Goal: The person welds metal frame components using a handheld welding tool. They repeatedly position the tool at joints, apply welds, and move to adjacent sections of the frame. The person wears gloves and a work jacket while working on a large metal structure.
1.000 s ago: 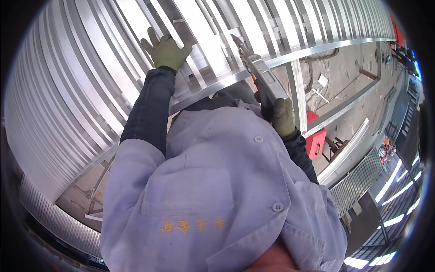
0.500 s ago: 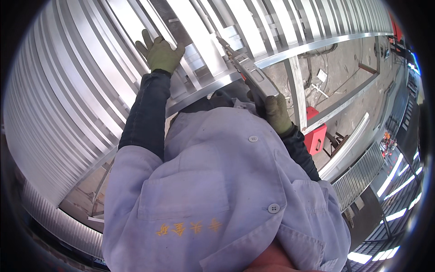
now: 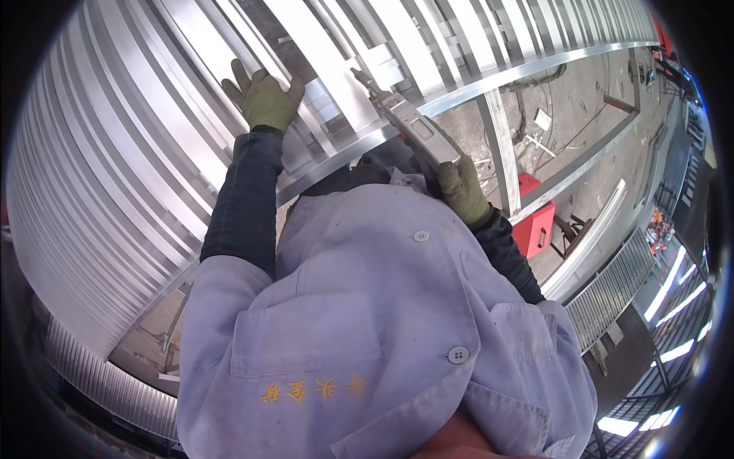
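we saw a broad panel of pale metal slats (image 3: 115, 176) filling the upper left, its long straight strips bent by the lens and running up to a bright horizontal rail (image 3: 535, 69). beyond that rail the concrete floor (image 3: 581, 130) lay open, with a red box (image 3: 535, 222) below a grey upright post (image 3: 501, 145) and a stack of ribbed sheets (image 3: 612, 291) further right. our pale blue work shirt (image 3: 367, 329) with its buttons took up the lower middle. our left hand (image 3: 264, 99), in a yellow-green knit glove, lay flat with the fingers spread apart against the smooth slats. our right hand (image 3: 462, 191), gloved the same way, was clamped round the grip of a grey handheld tool (image 3: 413, 130), whose narrow tip touched the slats just above the rail, near the middle of the top edge. compared with a second before, the left hand had shifted a little lower along the slats, while the tool's tip stayed at about the same spot.
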The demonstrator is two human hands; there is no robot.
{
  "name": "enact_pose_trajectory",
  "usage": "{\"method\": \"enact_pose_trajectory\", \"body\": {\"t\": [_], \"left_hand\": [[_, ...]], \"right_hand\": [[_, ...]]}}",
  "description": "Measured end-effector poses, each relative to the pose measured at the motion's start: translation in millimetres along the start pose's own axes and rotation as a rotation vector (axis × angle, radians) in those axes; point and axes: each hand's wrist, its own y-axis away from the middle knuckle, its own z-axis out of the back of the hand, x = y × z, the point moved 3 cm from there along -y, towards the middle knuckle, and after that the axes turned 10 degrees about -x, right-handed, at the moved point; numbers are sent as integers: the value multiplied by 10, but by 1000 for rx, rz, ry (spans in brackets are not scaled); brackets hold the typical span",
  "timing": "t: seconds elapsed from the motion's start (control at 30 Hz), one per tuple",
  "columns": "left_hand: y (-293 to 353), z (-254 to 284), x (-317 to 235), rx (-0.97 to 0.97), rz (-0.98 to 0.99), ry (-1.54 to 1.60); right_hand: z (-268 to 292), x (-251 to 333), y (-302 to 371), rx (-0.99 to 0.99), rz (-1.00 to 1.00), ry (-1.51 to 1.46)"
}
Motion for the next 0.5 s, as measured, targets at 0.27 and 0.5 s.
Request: {"method": "enact_pose_trajectory", "body": {"t": [0.27,0.5], "left_hand": [[-7,21,3,17,6,-3],[-13,0,0,22,13,-13]], "right_hand": [[-50,41,-33,1,-30,-28],[-20,83,-157,56,14,-14]]}}
